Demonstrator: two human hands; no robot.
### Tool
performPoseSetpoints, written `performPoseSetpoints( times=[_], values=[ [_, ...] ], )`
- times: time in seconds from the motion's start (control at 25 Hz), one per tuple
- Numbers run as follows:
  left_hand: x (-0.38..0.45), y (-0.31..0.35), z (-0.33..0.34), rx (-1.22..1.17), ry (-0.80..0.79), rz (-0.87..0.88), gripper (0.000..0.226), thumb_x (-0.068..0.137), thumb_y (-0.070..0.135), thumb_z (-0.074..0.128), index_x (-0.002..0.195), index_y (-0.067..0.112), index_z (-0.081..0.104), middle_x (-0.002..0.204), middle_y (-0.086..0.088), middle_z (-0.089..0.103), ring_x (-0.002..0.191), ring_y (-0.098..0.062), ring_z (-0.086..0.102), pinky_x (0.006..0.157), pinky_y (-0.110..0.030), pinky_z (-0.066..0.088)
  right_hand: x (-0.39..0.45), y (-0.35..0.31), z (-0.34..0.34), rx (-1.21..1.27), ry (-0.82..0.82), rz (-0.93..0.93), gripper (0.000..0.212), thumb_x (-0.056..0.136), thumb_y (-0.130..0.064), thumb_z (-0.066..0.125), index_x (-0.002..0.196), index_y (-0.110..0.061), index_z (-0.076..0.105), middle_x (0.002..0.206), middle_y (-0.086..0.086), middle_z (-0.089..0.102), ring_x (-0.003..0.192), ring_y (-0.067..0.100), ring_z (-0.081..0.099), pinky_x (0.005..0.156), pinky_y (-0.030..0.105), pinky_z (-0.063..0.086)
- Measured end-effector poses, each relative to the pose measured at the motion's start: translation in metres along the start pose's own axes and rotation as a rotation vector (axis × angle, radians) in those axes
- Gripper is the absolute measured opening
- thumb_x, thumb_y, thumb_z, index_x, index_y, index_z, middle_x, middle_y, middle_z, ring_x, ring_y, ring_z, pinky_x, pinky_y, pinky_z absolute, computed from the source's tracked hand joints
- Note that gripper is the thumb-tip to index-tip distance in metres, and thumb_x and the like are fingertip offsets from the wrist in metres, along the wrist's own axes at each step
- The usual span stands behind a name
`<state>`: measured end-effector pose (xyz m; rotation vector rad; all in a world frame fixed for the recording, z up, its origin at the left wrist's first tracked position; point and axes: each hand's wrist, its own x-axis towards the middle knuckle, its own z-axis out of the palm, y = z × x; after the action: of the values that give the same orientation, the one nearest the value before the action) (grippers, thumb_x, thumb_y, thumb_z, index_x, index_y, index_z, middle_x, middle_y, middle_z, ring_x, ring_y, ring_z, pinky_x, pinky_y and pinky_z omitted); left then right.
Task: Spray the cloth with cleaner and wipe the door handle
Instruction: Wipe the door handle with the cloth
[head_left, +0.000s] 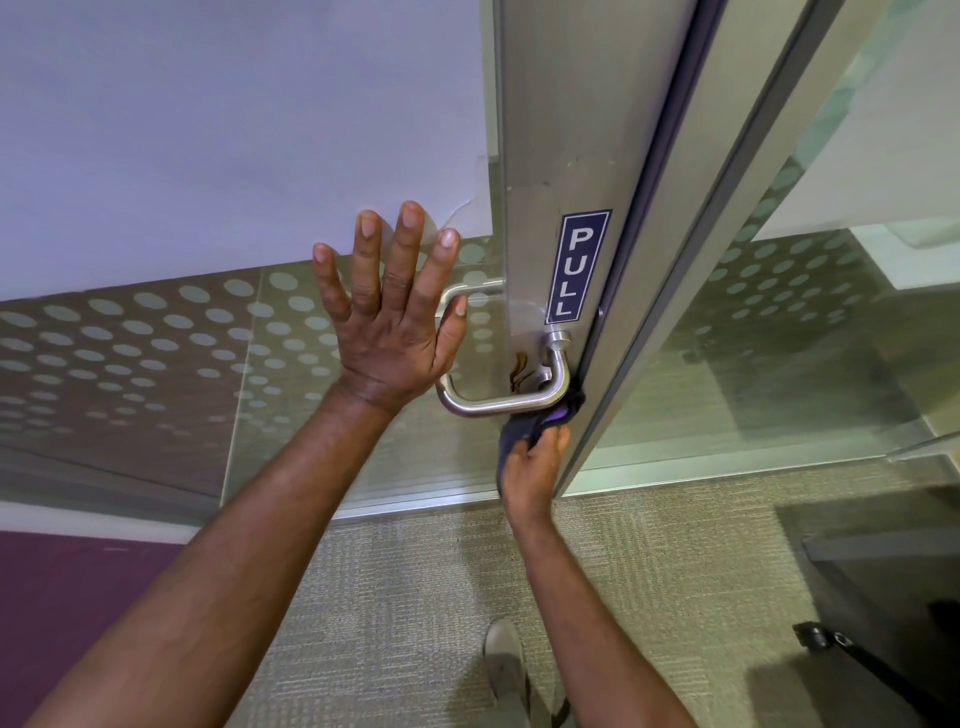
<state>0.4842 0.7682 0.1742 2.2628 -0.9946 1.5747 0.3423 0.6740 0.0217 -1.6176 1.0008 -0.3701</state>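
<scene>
A brushed-steel door handle (498, 404) juts from the metal door stile (561, 156), just below a blue PULL sign (576, 267). My right hand (532, 467) grips a dark cloth (524, 423) and holds it up against the handle's lower right bend. My left hand (387, 317) lies flat with spread fingers against the glass panel (156, 338) left of the handle. No spray bottle is in view.
The glass panel carries a frosted dot pattern and a white sheet above. Grey carpet (415, 597) covers the floor, with my shoe (504, 660) on it. A dark object (821, 636) lies at the lower right. Another glass pane (831, 312) stands to the right.
</scene>
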Motion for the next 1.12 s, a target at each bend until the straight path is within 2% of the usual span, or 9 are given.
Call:
performPoseSetpoints(
  times=[0.16, 0.32, 0.48, 0.6, 0.72, 0.8, 0.92, 1.04, 1.12],
  values=[
    [0.0, 0.0, -0.001, -0.003, 0.0, -0.001, 0.072, 0.107, 0.044, 0.04, 0.168, 0.025, 0.009, 0.176, 0.003, -0.008, 0.163, -0.022, -0.009, 0.129, -0.051, -0.009, 0.005, -0.023, 0.018, -0.106, -0.051, 0.149, 0.026, 0.099, 0.007, 0.048, 0.125, 0.013, 0.046, 0.133, 0.022, 0.04, 0.096, 0.021, 0.048, 0.086, 0.015, 0.032],
    [0.0, 0.001, -0.001, 0.006, -0.003, 0.006, 0.071, 0.107, 0.045, 0.038, 0.168, 0.025, 0.008, 0.176, 0.003, -0.011, 0.163, -0.021, -0.011, 0.13, -0.05, -0.01, -0.003, -0.028, 0.019, -0.172, -0.126, 0.155, 0.044, 0.102, -0.004, 0.048, 0.141, 0.013, 0.036, 0.143, 0.033, 0.039, 0.116, 0.043, 0.044, 0.102, 0.047, 0.038],
    [0.002, 0.002, -0.002, 0.004, -0.008, -0.018, 0.064, 0.106, 0.045, 0.038, 0.164, 0.024, 0.02, 0.176, 0.004, -0.013, 0.162, -0.02, -0.012, 0.129, -0.049, -0.012, -0.021, -0.026, 0.027, -0.18, -0.138, 0.031, 0.029, 0.101, 0.0, 0.05, 0.129, 0.009, 0.045, 0.138, 0.024, 0.039, 0.095, 0.021, 0.051, 0.087, 0.02, 0.036],
    [0.001, 0.002, -0.002, 0.006, -0.008, -0.007, 0.067, 0.107, 0.046, 0.037, 0.167, 0.024, 0.015, 0.176, 0.004, -0.013, 0.162, -0.02, -0.012, 0.129, -0.05, -0.011, -0.015, -0.02, 0.027, -0.178, -0.114, 0.027, 0.009, 0.099, 0.006, 0.051, 0.106, 0.001, 0.051, 0.135, 0.02, 0.04, 0.088, 0.013, 0.046, 0.086, 0.023, 0.045],
    [0.001, 0.001, -0.001, 0.009, -0.011, -0.001, 0.068, 0.107, 0.046, 0.038, 0.167, 0.025, 0.014, 0.176, 0.003, -0.011, 0.162, -0.021, -0.011, 0.13, -0.05, -0.011, 0.003, -0.011, 0.014, -0.194, -0.095, 0.124, 0.023, 0.101, 0.0, 0.049, 0.122, 0.009, 0.049, 0.136, 0.03, 0.043, 0.096, 0.022, 0.037, 0.09, 0.033, 0.037],
    [0.0, 0.0, -0.001, 0.002, -0.016, -0.015, 0.063, 0.106, 0.045, 0.041, 0.162, 0.024, 0.022, 0.176, 0.003, -0.01, 0.163, -0.022, -0.011, 0.13, -0.051, -0.01, 0.01, -0.008, 0.008, -0.225, -0.071, 0.136, 0.035, 0.101, -0.001, 0.049, 0.133, 0.013, 0.044, 0.137, 0.033, 0.045, 0.106, 0.032, 0.043, 0.097, 0.041, 0.037],
    [0.0, 0.0, 0.0, 0.009, -0.014, -0.018, 0.061, 0.106, 0.045, 0.042, 0.16, 0.023, 0.025, 0.176, 0.003, -0.01, 0.163, -0.022, -0.01, 0.13, -0.051, -0.01, 0.01, -0.012, 0.014, -0.16, -0.003, 0.1, 0.026, 0.098, 0.007, 0.049, 0.123, 0.011, 0.048, 0.139, 0.023, 0.042, 0.099, 0.02, 0.043, 0.084, 0.018, 0.031],
    [-0.001, 0.0, 0.0, -0.005, -0.01, -0.028, 0.062, 0.106, 0.045, 0.043, 0.161, 0.023, 0.024, 0.176, 0.003, -0.009, 0.163, -0.022, -0.01, 0.13, -0.051, -0.01, 0.001, -0.016, 0.023, -0.151, 0.002, 0.066, 0.032, 0.097, 0.003, 0.053, 0.129, 0.004, 0.048, 0.13, 0.0, 0.032, 0.094, 0.013, 0.04, 0.085, 0.017, 0.036],
    [-0.001, 0.0, 0.0, 0.007, -0.007, -0.021, 0.067, 0.105, 0.045, 0.043, 0.165, 0.025, 0.019, 0.176, 0.003, -0.01, 0.163, -0.022, -0.01, 0.13, -0.051, -0.01, 0.004, -0.011, 0.023, -0.159, -0.002, 0.043, 0.031, 0.097, 0.005, 0.053, 0.128, 0.003, 0.048, 0.125, -0.002, 0.028, 0.092, 0.014, 0.043, 0.08, 0.004, 0.031]
  ],
)
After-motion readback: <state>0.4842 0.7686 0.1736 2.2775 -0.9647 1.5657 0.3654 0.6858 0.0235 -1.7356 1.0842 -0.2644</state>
